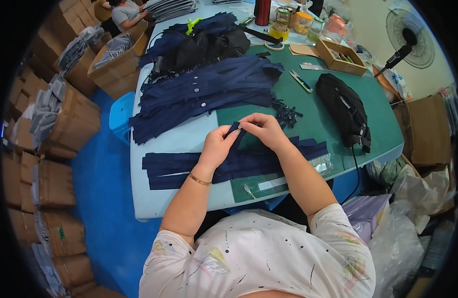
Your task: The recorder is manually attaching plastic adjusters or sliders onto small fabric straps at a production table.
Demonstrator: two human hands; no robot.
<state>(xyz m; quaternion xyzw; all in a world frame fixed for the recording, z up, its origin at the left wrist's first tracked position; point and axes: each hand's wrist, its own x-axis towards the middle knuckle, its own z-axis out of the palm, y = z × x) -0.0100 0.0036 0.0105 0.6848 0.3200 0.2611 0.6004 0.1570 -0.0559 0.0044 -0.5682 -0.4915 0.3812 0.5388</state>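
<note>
Both hands meet above the middle of the table. My left hand [218, 143] pinches a narrow navy fabric strip [234, 130] close to its end. At that same end the fingers of my right hand [264, 128] are closed, with a small pale spot showing between the fingertips. Under my wrists lies a flat row of similar navy strips [177, 164]. Beyond my hands is a bigger pile of navy strips [204, 89] with a few small pale bits on top. A cluster of small dark pieces [287, 113] sits just past my right hand.
Thread snips [301, 81], a wooden box [341, 57] and a black bag [342, 107] lie on the green cutting mat [378, 119]. Jars [302, 23] and a red flask [262, 12] stand behind. A fan [410, 38] is at right, cartons [65, 119] at left, another person [125, 15] far left.
</note>
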